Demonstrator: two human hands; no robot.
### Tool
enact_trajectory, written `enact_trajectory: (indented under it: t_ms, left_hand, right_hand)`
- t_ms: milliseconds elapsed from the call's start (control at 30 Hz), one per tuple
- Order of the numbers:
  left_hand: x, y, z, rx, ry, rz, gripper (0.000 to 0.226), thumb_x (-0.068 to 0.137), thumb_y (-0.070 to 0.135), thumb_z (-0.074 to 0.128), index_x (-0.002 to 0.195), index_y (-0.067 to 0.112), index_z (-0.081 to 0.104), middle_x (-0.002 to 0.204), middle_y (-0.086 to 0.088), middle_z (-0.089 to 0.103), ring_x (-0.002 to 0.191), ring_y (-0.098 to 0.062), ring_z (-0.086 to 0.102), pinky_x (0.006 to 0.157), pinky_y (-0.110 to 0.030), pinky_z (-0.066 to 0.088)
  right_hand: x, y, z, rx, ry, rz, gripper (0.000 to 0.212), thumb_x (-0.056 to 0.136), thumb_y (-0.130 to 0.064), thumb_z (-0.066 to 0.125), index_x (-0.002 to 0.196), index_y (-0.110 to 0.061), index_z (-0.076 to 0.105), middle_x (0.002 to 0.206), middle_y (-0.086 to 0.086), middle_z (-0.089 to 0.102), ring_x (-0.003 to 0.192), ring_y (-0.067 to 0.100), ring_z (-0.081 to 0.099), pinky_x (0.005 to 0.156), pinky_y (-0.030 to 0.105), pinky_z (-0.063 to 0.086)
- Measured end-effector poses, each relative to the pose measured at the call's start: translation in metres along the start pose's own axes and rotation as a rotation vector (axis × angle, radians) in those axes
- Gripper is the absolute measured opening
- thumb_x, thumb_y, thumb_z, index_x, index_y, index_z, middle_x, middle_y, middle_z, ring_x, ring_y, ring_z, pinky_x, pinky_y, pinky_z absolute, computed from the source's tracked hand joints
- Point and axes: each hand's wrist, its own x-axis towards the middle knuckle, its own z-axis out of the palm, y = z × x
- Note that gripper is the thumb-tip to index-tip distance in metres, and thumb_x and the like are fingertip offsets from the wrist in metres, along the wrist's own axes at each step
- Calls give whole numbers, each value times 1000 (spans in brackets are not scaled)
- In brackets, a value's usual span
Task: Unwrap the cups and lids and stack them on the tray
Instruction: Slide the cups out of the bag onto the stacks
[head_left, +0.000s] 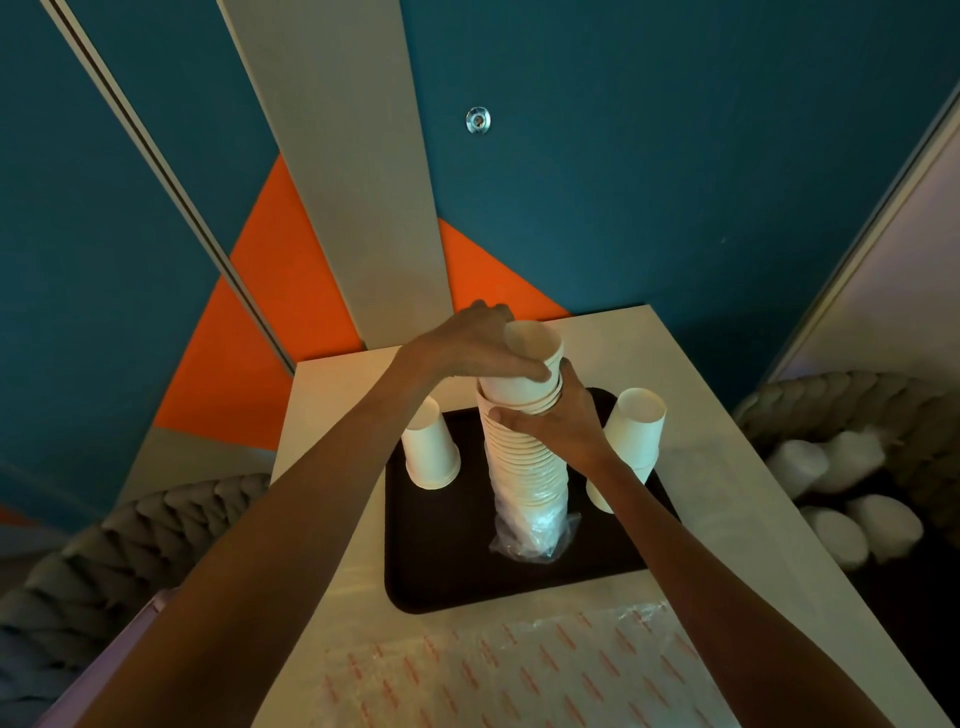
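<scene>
Mid-tray (441, 571) the stack (524, 467) stands upright, wrap (535, 535) at its foot; left hand (478, 343), from 10 o'clock, curls round the top cups (530, 358), right hand (561, 421) clamps the stack just below.

I see my left hand (470, 343) gripping the top cups (530, 364) of a tall stack (524, 467), and my right hand (563, 421) gripping the stack just beneath them. The stack stands on a black tray (452, 561) with clear wrap (535, 535) bunched round its foot. An upside-down left cup (431, 457) and the right cups (631, 431) flank it on the tray.
</scene>
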Motion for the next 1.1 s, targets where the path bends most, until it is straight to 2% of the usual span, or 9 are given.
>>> enact_trajectory:
  t_ms: [200,333,433,533,633,700,800,967,1100]
  left_hand:
    - [-13,8,-16,26,47,38,87,76,60,65,144,18,30,145,-4,39,128,-24,40,99,-38,41]
    - [-24,8,-39,-40,152,36,74,76,61,65,133,20,43,129,3,50,106,-17,47,82,-30,41]
    - [-34,-2,-55,-102,141,-14,69,77,60,65,129,19,46,117,7,49,102,-16,48,81,-31,42]
    - [-44,-21,-55,-193,95,-62,61,78,53,67,122,16,50,115,2,56,102,-18,54,90,-36,48]
    - [-53,-43,-49,-354,16,-89,50,81,41,69,119,22,43,102,8,52,92,-11,54,87,-34,50]
    - [-56,-57,-46,-396,-74,-118,64,78,41,73,128,25,36,107,8,50,96,-11,53,89,-33,50]
    - [-59,-75,-41,-432,-188,-165,97,48,56,79,128,27,33,110,8,51,99,-8,55,87,-31,51]
    - [-56,-93,-25,-487,-263,-194,83,51,38,77,122,22,38,113,7,50,108,-13,51,89,-28,51]
    - [-54,-94,-11,-362,-359,-114,99,47,50,78,132,24,35,125,6,48,117,-15,46,100,-33,46]
  right_hand:
    - [0,1,2,-3,-22,1,87,56,-23,91,127,-22,40,101,-28,46,89,-17,46,67,-4,37]
    - [-2,4,1,3,-37,9,96,56,-22,91,133,-24,35,105,-29,47,98,-5,51,70,3,41]
    - [-2,6,-1,0,-36,0,97,57,-23,90,136,-24,34,112,-25,47,109,3,48,84,14,41]
    - [-2,6,-3,5,-42,0,100,56,-19,91,137,-23,33,116,-19,46,113,6,46,91,23,41]
    - [-2,7,-4,18,-38,18,101,57,-14,90,138,-22,32,114,-21,45,111,5,46,90,22,39]
    - [-2,6,-4,33,-35,37,100,57,-13,90,138,-22,31,109,-25,45,109,5,46,89,22,39]
    - [-2,7,-5,37,-42,60,97,59,-16,89,137,-26,32,110,-25,45,110,6,46,90,25,40]
    - [0,6,-6,22,-28,105,91,61,-21,88,136,-18,37,118,-11,50,111,9,48,91,26,40]
    - [4,3,-6,24,-26,110,85,63,-18,87,133,-17,39,113,-12,50,107,7,48,88,23,40]
